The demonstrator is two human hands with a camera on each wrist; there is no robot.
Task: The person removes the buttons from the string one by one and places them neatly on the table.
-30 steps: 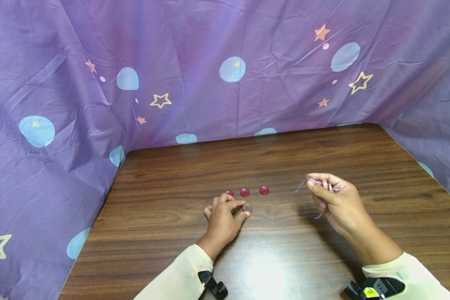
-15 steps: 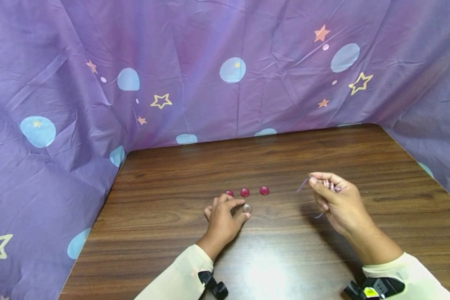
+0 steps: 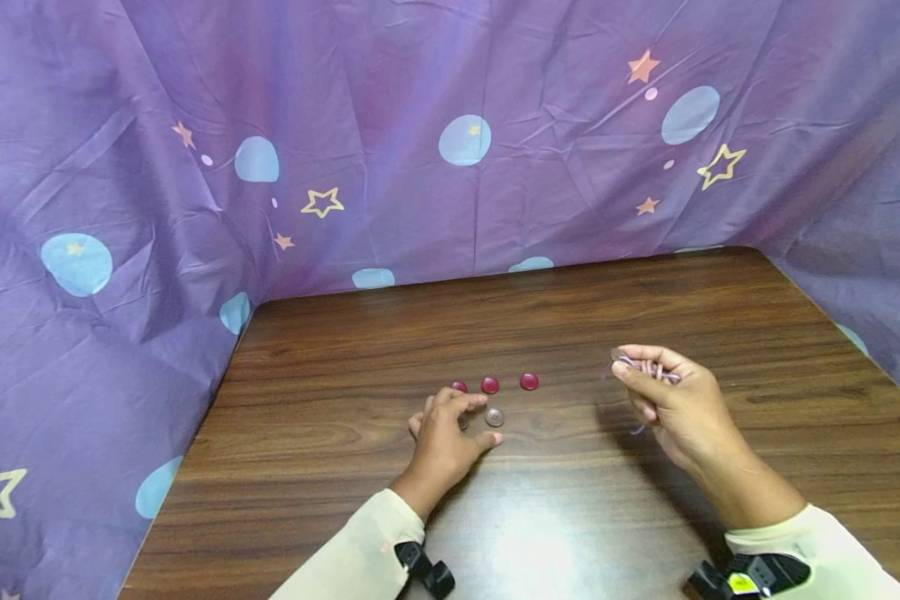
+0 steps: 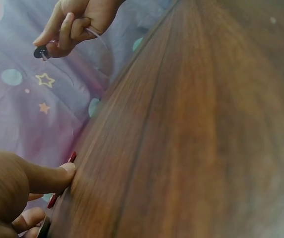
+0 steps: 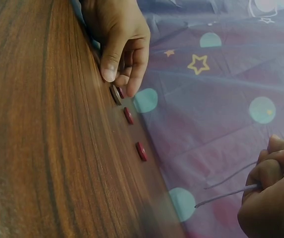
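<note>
My left hand rests on the table, thumb and index finger spread on either side of a grey-brown button without touching it. A second dark button shows partly under that hand. Just beyond lie red buttons: one on the right, one in the middle and one partly behind the left fingers. Raised above the table, my right hand pinches a dark button between thumb and index finger. A thin purple string runs through that hand, its ends hanging loose.
The brown wooden table carries a bright glare near its front. A purple curtain with stars and dots stands behind it and at the sides. Black cameras are strapped to both wrists.
My left thumb and index finger have parted from the grey-brown button, which stays on the table. In my right hand, the pinched dark button has turned and shows more; the hand itself has barely moved.
</note>
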